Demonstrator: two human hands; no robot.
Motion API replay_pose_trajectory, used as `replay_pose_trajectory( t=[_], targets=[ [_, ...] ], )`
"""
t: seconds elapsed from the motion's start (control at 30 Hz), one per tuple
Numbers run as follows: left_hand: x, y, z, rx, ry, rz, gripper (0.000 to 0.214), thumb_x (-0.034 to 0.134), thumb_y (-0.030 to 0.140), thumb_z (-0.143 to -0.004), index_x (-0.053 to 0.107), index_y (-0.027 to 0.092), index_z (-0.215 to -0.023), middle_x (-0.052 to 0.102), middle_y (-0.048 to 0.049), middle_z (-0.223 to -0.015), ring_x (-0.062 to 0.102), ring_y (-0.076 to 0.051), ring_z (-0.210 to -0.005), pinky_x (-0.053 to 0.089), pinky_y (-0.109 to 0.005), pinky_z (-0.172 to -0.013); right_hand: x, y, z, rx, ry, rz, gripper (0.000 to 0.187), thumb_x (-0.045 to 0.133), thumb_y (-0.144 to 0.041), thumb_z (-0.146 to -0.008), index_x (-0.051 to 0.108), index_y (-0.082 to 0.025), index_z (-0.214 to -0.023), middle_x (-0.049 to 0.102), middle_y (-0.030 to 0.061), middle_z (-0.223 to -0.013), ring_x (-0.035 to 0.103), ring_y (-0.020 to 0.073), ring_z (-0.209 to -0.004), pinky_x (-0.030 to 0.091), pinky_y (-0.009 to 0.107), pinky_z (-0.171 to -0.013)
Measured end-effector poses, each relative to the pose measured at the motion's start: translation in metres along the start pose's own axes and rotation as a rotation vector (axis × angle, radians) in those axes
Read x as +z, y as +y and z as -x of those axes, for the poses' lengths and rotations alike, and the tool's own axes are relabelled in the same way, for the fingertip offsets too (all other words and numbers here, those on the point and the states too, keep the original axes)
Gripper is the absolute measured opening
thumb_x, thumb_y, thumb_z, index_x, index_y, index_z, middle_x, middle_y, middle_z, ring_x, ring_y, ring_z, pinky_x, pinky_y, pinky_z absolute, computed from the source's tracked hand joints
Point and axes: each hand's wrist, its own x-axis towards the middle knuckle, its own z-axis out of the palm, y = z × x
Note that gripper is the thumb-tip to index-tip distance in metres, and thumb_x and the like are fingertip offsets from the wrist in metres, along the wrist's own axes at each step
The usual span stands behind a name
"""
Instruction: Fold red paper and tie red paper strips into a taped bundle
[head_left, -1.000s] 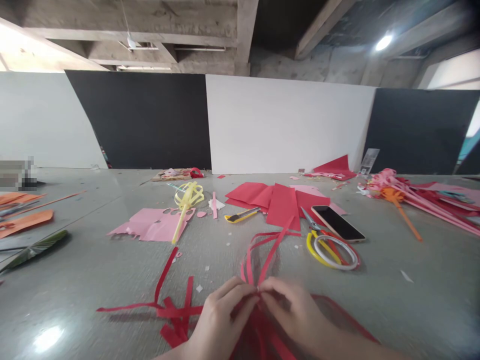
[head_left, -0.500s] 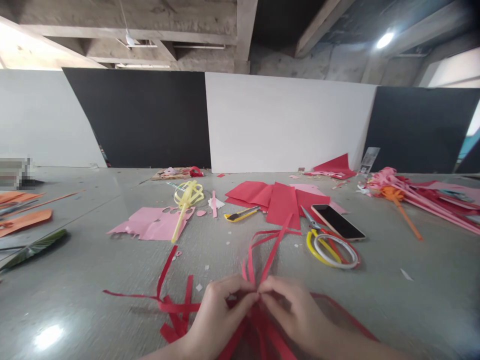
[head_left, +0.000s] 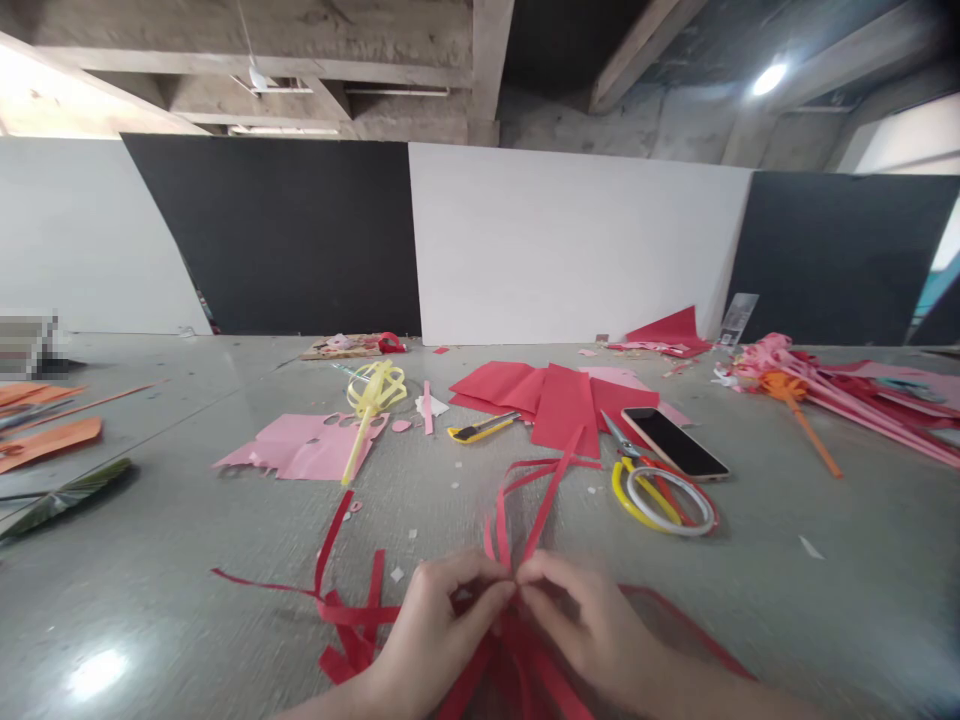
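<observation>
Both hands meet at the bottom middle, fingertips pinched together over red paper strips (head_left: 553, 500). My left hand (head_left: 442, 615) is closed, thumb and forefinger pressed on the strips where they come together. Facing it, my right hand (head_left: 585, 620) pinches the same spot, its fingertips touching the left ones. The exact piece between the fingertips is hidden. Strips fan out beyond the hands and below them. More loose red strips (head_left: 360, 615) lie to the left of my left hand, some curled upward.
Beyond the hands lie a yellow utility knife (head_left: 480, 429), red paper sheets (head_left: 566, 410), scissors (head_left: 630, 450), a white tape roll (head_left: 709, 515) and a phone (head_left: 679, 443). A yellow paper flower (head_left: 367, 410) rests on pink paper (head_left: 292, 447). An orange flower (head_left: 802, 410) lies right.
Almost nothing differs. Both hands keep their pinch on the strips at the same place; the view has shifted very slightly.
</observation>
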Motion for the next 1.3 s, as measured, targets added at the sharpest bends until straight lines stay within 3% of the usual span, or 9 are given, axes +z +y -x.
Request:
replay_pose_trajectory(
  t=[0.17, 0.37, 0.63, 0.83, 1.3],
  targets=[
    [-0.0004, -0.0015, -0.001, 0.003, -0.046, 0.061, 0.019, 0.046, 0.023, -0.082, 0.06, 0.017, -0.072, 0.056, 0.0012, -0.061, 0.052, -0.011, -0.056, 0.042, -0.022, -0.056, -0.0004, -0.0012, -0.0001, 0.014, -0.008, -0.008, 0.015, 0.041, -0.017, -0.084, 0.053, -0.019, -0.075, 0.059, -0.0007, -0.07, 0.054, 0.0116, -0.065, 0.041, 0.02, -0.061],
    [0.0007, -0.0031, -0.001, 0.032, -0.002, -0.063, 0.011, 0.05, 0.016, -0.078, 0.06, 0.018, -0.073, 0.059, 0.001, -0.068, 0.052, -0.012, -0.063, 0.04, -0.021, -0.059, -0.0002, -0.0008, 0.0006, 0.034, 0.001, 0.014, 0.011, 0.045, -0.018, -0.081, 0.052, -0.018, -0.072, 0.058, -0.0006, -0.067, 0.054, 0.0121, -0.063, 0.04, 0.021, -0.059],
    [0.0001, 0.0013, -0.0002, 0.08, -0.055, -0.068, 0.015, 0.044, 0.02, -0.083, 0.059, 0.018, -0.082, 0.058, -0.0008, -0.074, 0.053, -0.013, -0.068, 0.041, -0.022, -0.062, -0.0004, 0.0022, -0.0017, 0.06, 0.005, 0.004, 0.013, 0.044, -0.02, -0.082, 0.052, -0.019, -0.072, 0.058, -0.0009, -0.067, 0.053, 0.012, -0.063, 0.04, 0.021, -0.059],
    [0.001, -0.0016, 0.0004, 0.093, -0.024, -0.095, 0.014, 0.047, 0.016, -0.081, 0.056, 0.017, -0.071, 0.056, 0.0006, -0.067, 0.05, -0.012, -0.062, 0.039, -0.021, -0.058, -0.0001, -0.0002, -0.0008, 0.039, -0.005, 0.034, 0.012, 0.044, -0.012, -0.078, 0.049, -0.019, -0.07, 0.054, -0.0026, -0.065, 0.05, 0.0109, -0.06, 0.038, 0.02, -0.056],
    [0.0022, -0.0031, 0.0052, 0.197, -0.033, -0.174, 0.014, 0.043, 0.011, -0.082, 0.049, 0.018, -0.071, 0.052, 0.0012, -0.07, 0.048, -0.011, -0.062, 0.038, -0.02, -0.059, -0.0005, -0.0029, -0.0021, 0.053, -0.026, 0.021, 0.011, 0.044, -0.012, -0.076, 0.047, -0.019, -0.067, 0.051, -0.0034, -0.063, 0.048, 0.0104, -0.059, 0.037, 0.019, -0.055]
  ],
)
